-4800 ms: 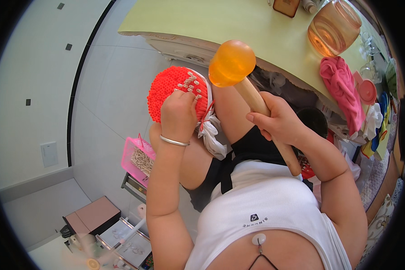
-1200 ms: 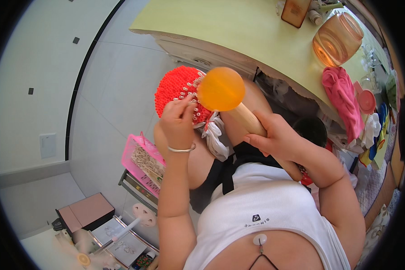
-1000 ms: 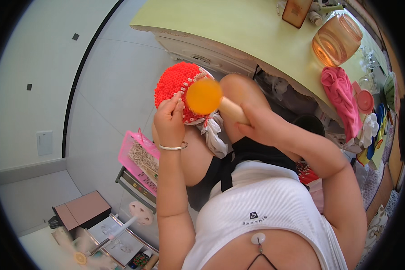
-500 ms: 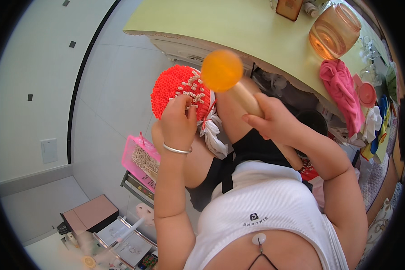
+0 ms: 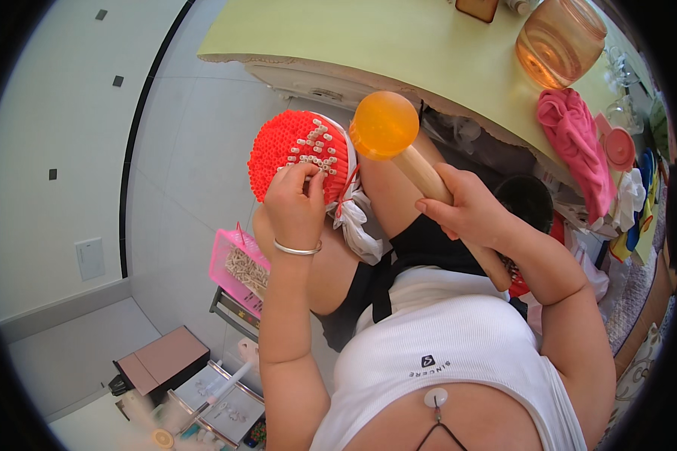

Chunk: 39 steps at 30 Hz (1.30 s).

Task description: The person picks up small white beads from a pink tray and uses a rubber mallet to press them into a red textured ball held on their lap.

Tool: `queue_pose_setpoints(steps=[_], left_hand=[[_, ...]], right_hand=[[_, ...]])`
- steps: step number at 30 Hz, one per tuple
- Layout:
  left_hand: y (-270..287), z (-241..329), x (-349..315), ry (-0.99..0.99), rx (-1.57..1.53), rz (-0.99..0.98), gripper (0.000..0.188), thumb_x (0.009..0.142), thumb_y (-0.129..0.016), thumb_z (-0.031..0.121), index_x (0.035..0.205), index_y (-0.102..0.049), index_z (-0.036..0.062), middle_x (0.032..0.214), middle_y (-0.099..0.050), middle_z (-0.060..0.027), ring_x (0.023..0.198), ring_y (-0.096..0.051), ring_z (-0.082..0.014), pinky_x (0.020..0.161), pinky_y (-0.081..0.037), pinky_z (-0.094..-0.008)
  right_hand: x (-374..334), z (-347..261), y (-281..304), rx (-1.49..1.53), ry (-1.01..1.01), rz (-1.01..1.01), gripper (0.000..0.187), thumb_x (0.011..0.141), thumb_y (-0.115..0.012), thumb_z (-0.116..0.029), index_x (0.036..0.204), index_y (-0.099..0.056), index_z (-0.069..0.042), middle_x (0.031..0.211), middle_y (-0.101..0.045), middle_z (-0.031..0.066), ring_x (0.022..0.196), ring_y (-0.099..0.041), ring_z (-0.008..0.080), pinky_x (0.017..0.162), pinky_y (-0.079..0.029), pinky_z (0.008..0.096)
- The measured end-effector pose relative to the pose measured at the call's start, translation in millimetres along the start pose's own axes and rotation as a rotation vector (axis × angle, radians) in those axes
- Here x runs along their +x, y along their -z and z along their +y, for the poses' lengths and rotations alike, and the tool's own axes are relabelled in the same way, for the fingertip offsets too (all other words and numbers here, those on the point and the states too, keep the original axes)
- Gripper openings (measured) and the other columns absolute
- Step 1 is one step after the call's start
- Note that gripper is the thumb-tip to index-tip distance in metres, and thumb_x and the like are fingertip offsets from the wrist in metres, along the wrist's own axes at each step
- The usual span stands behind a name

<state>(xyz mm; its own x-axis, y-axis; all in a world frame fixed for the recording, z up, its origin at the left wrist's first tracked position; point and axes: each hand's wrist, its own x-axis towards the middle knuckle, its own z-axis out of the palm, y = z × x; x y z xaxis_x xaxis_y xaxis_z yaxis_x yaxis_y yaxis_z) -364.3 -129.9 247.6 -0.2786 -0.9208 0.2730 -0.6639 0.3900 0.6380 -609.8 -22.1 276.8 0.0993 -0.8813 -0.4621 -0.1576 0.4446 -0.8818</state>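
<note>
A round bundle of red tubes (image 5: 274,146), seen end-on, rests against my left knee. Short white pegs (image 5: 317,129) stick up from its right part in a pattern. My left hand (image 5: 292,201), with a silver bangle on the wrist, is closed in a pinch at the lower edge of these pegs, apparently on one white peg; the fingers partly hide it. My right hand (image 5: 466,204) grips a mallet (image 5: 425,174) by its pale wooden handle. The mallet's round, translucent orange head (image 5: 385,125) is raised just right of the bundle.
White plastic (image 5: 359,237) is tied behind the bundle with red string. A pink basket (image 5: 220,254) of loose white pegs stands left of my leg. Ahead is a yellow-green table (image 5: 338,34) with an amber jar (image 5: 560,45) and a pink cloth (image 5: 572,143).
The mallet head has shifted slightly right and down, away from the bundle. My left hand has stayed at the pegs with its fingers pinched. The view has moved a little.
</note>
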Motion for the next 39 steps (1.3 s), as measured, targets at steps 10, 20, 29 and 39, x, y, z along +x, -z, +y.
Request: queue_pose_setpoints(steps=[10, 20, 29, 39], left_hand=[[0, -1, 8, -0.283, 0.209, -0.073, 0.007, 0.075, -0.069, -0.002, 0.081, -0.065, 0.0007, 0.079, -0.065, -0.0153, 0.075, -0.064, -0.0317, 0.066, -0.052, -0.0392], [-3, 5, 35, -0.386, 0.468, -0.383, 0.002, 0.073, -0.065, 0.001, 0.074, -0.066, 0.0022, 0.077, -0.063, -0.0159, 0.078, -0.066, -0.0333, 0.071, -0.055, -0.0409], [36, -26, 3, 0.169, -0.329, -0.088, 0.016, 0.082, -0.070, 0.001, 0.096, -0.072, -0.0051, 0.084, -0.069, -0.0142, 0.070, -0.070, -0.0201, 0.065, -0.056, -0.0286], [43, -18, -7, 0.190, -0.218, 0.012, 0.006, 0.084, -0.069, 0.000, 0.090, -0.070, -0.0024, 0.081, -0.068, -0.0085, 0.069, -0.066, -0.0153, 0.063, -0.052, -0.0271]], right_hand=[[4, 1, -8, -0.015, -0.014, -0.039, 0.022, 0.092, -0.066, -0.015, 0.092, -0.048, -0.002, 0.065, -0.051, -0.0006, 0.047, -0.051, 0.0067, 0.044, -0.043, 0.0234], [-2, -8, -17, -0.044, 0.023, -0.054, 0.020, 0.092, -0.066, -0.013, 0.092, -0.049, -0.001, 0.064, -0.052, -0.0007, 0.047, -0.052, 0.0071, 0.045, -0.043, 0.0237], [-10, -41, -24, -0.091, 0.138, -0.107, 0.029, 0.091, -0.067, -0.019, 0.106, -0.055, 0.002, 0.072, -0.059, 0.0097, 0.058, -0.057, 0.0177, 0.054, -0.048, 0.0331], [23, -20, -34, -0.384, 0.317, 0.032, 0.021, 0.092, -0.065, -0.015, 0.095, -0.050, 0.000, 0.065, -0.052, 0.0030, 0.047, -0.052, 0.0099, 0.044, -0.043, 0.0272]])
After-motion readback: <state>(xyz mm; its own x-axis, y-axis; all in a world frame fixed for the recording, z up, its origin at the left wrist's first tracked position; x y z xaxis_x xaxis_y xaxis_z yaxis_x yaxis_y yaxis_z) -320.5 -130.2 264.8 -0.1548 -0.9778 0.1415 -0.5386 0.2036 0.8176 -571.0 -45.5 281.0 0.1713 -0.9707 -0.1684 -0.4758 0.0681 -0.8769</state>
